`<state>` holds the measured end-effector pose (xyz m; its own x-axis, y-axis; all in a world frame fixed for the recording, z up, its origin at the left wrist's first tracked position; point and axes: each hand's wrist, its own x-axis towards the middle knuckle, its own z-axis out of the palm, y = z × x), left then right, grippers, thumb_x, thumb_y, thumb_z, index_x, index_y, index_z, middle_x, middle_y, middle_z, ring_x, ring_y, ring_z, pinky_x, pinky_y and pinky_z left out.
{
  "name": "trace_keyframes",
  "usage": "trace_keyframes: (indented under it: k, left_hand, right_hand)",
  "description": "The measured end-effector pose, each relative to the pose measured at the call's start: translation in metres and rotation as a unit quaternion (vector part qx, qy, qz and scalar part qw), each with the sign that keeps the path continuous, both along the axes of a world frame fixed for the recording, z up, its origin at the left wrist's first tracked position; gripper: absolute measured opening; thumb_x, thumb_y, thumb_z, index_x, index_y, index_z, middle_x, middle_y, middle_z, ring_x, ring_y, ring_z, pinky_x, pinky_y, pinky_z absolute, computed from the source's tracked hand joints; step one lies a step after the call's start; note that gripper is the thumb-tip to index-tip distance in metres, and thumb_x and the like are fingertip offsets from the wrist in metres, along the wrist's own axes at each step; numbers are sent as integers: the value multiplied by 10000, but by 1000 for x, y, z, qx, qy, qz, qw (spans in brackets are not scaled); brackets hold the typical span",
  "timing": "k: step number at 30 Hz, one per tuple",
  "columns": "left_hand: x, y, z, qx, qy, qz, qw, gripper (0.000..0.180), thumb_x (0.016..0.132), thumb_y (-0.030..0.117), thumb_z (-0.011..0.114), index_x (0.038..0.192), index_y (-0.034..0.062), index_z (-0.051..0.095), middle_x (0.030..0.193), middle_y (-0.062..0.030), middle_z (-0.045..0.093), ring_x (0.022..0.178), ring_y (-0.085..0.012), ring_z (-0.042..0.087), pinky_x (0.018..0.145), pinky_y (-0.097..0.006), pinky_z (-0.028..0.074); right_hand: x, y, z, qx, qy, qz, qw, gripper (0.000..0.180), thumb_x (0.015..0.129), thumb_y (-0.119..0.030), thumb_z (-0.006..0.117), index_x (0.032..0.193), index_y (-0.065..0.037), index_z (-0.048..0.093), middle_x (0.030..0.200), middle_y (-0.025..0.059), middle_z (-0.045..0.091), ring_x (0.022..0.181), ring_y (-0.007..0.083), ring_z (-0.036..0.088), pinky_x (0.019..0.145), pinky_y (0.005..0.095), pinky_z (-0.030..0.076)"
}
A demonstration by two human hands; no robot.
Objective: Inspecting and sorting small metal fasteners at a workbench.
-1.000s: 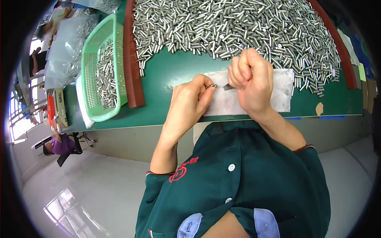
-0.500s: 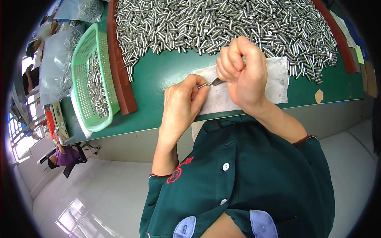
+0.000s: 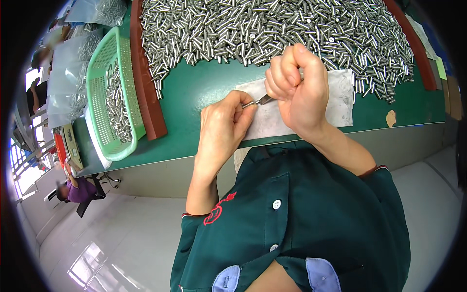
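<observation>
Between the thumb and fingers of my left hand is a small metal pin, pointing right. My right hand is closed in a fist round a slim tool, whose flat metal blade sticks out toward the left. The blade's tip meets or nearly meets the pin's end; I cannot tell which. Most of the tool is hidden inside my fist. Both hands are over a white cloth lying on the green tabletop. Beyond them spreads a big heap of shiny metal pins.
Dark red strips border the heap at left and right. A light green plastic basket holding more pins stands to the left. Clear bags of pins lie beyond it. A person in purple sits at the far left.
My hands and the pin hold nearly the same place. The view has shifted very slightly.
</observation>
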<state>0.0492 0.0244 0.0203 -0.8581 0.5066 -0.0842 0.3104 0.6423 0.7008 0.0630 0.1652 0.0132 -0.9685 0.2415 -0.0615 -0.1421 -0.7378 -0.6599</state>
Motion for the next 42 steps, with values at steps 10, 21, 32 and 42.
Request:
trace_keyframes:
  k: [10,21,32,42]
  left_hand:
    - [0,1,-4,5,16,5,1000,103,698,62,628,732,13,543,468,-65,434,391,-195,454,412,-292,366]
    - [1,0,-4,6,38,-6,999,113,698,48,627,734,19,524,479,-67,452,405,-205,472,412,-298,369]
    - [-9,-9,5,203,-186,73,959,128,815,116,550,769,9,496,632,9,456,553,-67,385,517,-186,318]
    - [-20,-28,2,593,-469,69,650,195,872,177,436,979,24,493,652,-47,420,542,-80,326,451,-186,261]
  right_hand:
    - [1,-4,1,34,-11,-11,999,381,888,-242,291,533,-104,288,439,-16,257,396,71,172,384,229,166]
    - [1,-6,2,62,-12,-6,998,389,893,-251,288,532,-105,293,437,-16,255,403,72,167,390,231,165]
    - [1,-5,2,18,-2,5,1000,376,893,-239,302,543,-102,291,443,-11,253,382,72,170,379,231,165]
    - [-1,-6,3,-7,4,1,1000,374,894,-179,304,531,-92,283,446,-14,271,389,54,179,368,215,164]
